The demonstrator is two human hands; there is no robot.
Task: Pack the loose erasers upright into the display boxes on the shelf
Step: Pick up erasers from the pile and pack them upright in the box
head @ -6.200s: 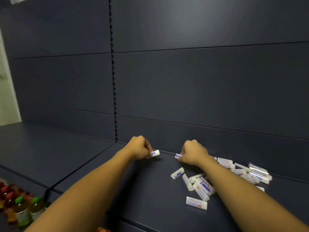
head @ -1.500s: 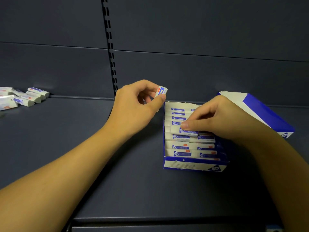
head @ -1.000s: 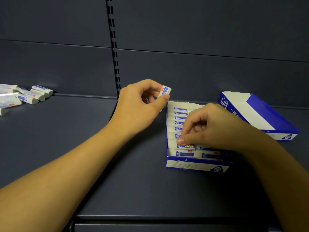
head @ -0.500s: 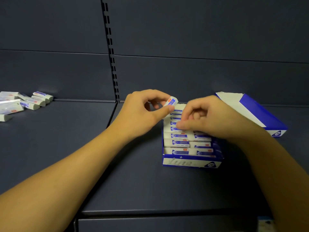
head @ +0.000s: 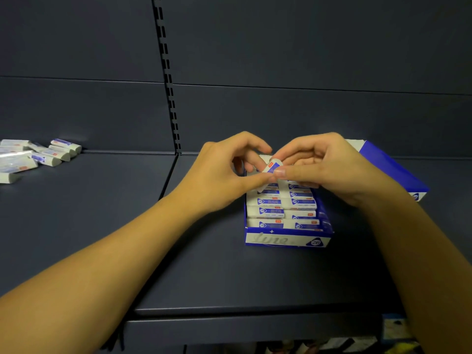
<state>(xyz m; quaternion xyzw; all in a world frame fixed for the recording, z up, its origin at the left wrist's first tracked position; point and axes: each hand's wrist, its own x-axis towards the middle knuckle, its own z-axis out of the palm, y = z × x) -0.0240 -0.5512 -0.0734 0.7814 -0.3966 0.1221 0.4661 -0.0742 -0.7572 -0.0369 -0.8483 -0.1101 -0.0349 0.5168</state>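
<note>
Head view: both hands meet over the back of the display box (head: 286, 238) on the shelf (head: 204, 277). The left hand (head: 224, 175) and right hand (head: 329, 169) together pinch one eraser (head: 272, 166), tilted, probably to turn it upright for a rear slot. More loose erasers (head: 51, 154) wait far left.

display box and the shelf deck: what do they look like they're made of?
Display box: looks like thin printed card, blue and white, slightly glossy; its cut rim shows a white edge. Shelf: probably painted sheet metal, matt dark grey; a folded front lip and a slotted upright behind suggest it.
</note>
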